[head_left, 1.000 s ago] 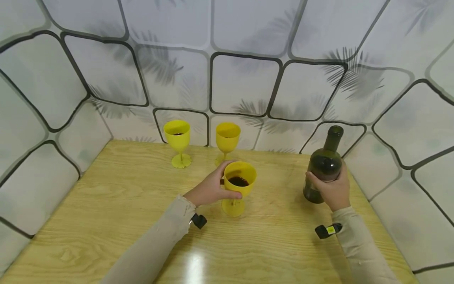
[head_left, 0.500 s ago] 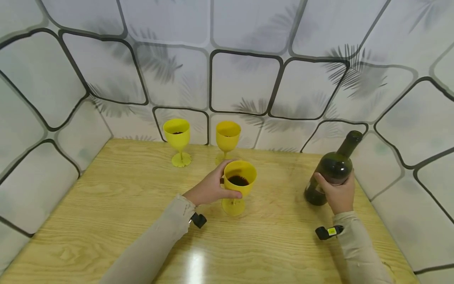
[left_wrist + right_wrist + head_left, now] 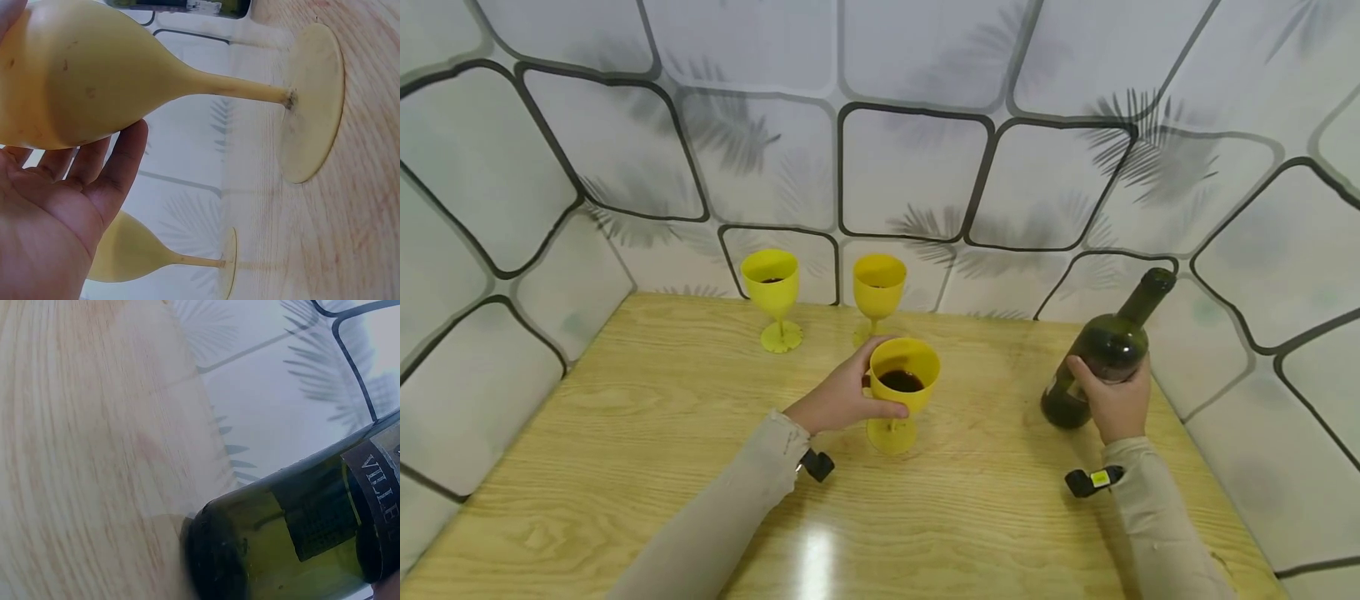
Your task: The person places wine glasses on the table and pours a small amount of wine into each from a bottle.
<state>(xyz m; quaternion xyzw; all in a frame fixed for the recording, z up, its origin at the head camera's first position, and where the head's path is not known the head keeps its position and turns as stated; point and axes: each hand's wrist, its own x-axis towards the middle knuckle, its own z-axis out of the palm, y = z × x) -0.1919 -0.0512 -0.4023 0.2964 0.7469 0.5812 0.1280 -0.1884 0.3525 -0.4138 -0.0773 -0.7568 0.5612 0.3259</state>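
My left hand [image 3: 842,393] holds a yellow plastic goblet [image 3: 916,367] by its bowl, thumb on the near side. Dark red liquid [image 3: 901,382] lies in the bowl. In the left wrist view, fingers [image 3: 122,159] curve under the goblet's bowl, and its round foot [image 3: 312,106] stands on the table. My right hand [image 3: 1120,404] grips a dark green wine bottle [image 3: 1108,346] around its body. The bottle leans with its neck to the right. Part of its label [image 3: 378,494] shows in the right wrist view; whether its base touches the table I cannot tell.
Two more yellow goblets stand at the back by the wall: a left one [image 3: 771,287] with dark liquid inside, and another [image 3: 878,287] behind the held one. The wooden table [image 3: 625,442] meets patterned walls [image 3: 917,175] at the back and both sides.
The bottle has tipped from nearly upright to leaning right, its neck moving rightward in my right hand. My left hand stays on the goblet, which has not visibly moved.
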